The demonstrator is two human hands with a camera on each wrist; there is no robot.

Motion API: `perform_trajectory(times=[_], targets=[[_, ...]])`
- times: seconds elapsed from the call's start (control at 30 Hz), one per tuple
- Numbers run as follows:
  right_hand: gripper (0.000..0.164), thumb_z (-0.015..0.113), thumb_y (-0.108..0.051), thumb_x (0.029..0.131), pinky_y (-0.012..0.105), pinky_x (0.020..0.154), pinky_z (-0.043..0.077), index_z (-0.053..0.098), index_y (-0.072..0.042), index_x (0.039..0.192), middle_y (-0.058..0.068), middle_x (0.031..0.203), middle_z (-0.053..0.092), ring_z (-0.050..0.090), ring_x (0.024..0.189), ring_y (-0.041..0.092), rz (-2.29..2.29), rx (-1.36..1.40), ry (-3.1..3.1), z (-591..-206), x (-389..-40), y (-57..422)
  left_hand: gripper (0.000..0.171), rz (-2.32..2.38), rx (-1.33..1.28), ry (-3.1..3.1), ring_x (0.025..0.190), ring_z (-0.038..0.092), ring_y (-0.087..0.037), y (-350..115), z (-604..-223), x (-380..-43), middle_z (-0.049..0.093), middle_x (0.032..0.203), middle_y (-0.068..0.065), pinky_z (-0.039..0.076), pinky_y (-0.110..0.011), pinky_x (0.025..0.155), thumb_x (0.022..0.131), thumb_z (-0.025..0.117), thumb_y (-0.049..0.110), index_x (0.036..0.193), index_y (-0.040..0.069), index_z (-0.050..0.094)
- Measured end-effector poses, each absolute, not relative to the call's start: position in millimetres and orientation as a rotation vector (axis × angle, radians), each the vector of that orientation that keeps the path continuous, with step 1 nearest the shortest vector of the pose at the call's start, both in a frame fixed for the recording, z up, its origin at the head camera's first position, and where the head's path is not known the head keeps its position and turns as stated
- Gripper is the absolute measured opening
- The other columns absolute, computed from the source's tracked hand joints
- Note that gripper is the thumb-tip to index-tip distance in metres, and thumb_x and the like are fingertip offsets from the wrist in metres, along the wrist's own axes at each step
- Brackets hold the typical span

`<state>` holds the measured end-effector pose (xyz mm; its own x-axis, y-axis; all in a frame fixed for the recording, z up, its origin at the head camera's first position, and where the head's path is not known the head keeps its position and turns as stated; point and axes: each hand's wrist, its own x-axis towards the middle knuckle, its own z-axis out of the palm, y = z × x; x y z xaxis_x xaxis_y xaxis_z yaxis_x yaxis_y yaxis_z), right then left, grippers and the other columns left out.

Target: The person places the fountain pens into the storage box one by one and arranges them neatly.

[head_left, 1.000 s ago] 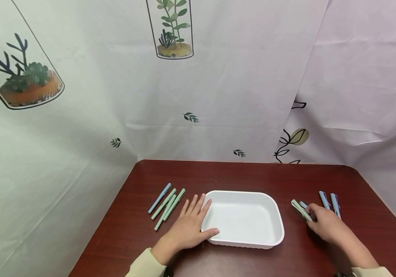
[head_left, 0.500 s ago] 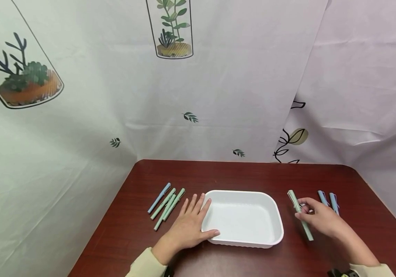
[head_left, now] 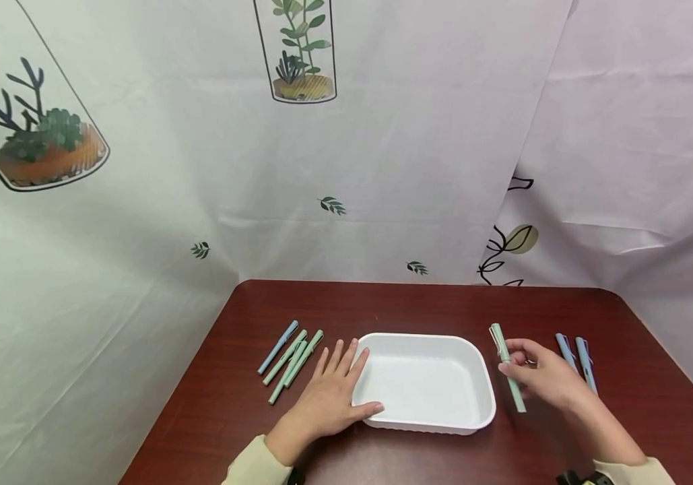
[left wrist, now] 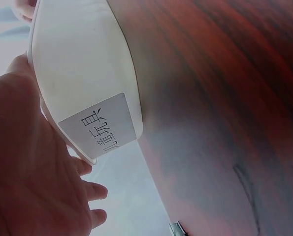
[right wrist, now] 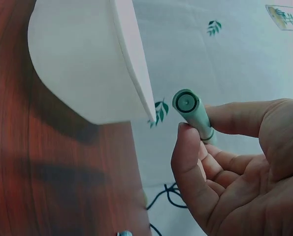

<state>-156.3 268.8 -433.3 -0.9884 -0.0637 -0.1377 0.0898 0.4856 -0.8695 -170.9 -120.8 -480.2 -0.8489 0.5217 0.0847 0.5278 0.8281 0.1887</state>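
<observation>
From over the person's head, I can see the left hand (head_left: 324, 404) resting on the left edge of a white tray (head_left: 430, 384), fingers spread and thumb reaching over the near corner. The right hand (head_left: 549, 380) is pinching a green pen (head_left: 503, 347), which slants just beside the tray's right edge. Beyond that hand, two blue pens (head_left: 586, 364) lie on the dark red table (head_left: 425, 461). Off to the left are three green pens (head_left: 285, 358) close together, with a lone blue pen (head_left: 277, 347) beside them. A white cloth (head_left: 407, 148) printed with plants hangs behind.

Down at the left wrist, the palm lies along the tray's rim, and a pale label (left wrist: 104, 125) with dark lettering sits on the tray's side.

At the right wrist, thumb and fingertips squeeze the green pen, its round end facing me. It's held up clear of the table and apart from the tray's edge.
</observation>
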Motion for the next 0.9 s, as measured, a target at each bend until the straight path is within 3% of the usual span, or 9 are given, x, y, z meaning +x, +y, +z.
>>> perform_trajectory(times=[0.37, 0.9], targets=[[0.057, 0.069, -0.013, 0.096, 0.038, 0.064, 0.060, 0.043, 0.008, 0.142, 0.013, 0.101, 0.058, 0.063, 0.084, 0.021, -1.553, 0.070, 2.537, -438, -160, 247, 0.094, -0.245, -0.849, -2.980, 0.154, 0.014, -0.040, -120, -480, -171, 0.018, 0.168, -0.015, 0.015, -0.058, 0.122, 0.093, 0.043, 0.077, 0.163, 0.017, 0.024], [0.054, 0.069, -0.006, 0.093, 0.038, 0.060, 0.057, 0.047, 0.008, 0.140, 0.012, 0.100, 0.056, 0.059, 0.082, 0.021, -1.633, 0.035, 2.486, -445, -163, 211, 0.095, -0.253, -0.853, -2.976, 0.155, 0.013, -0.040, -121, -479, -170, 0.018, 0.168, -0.015, 0.013, -0.058, 0.123, 0.093, 0.042, 0.077, 0.163, 0.016, 0.024]])
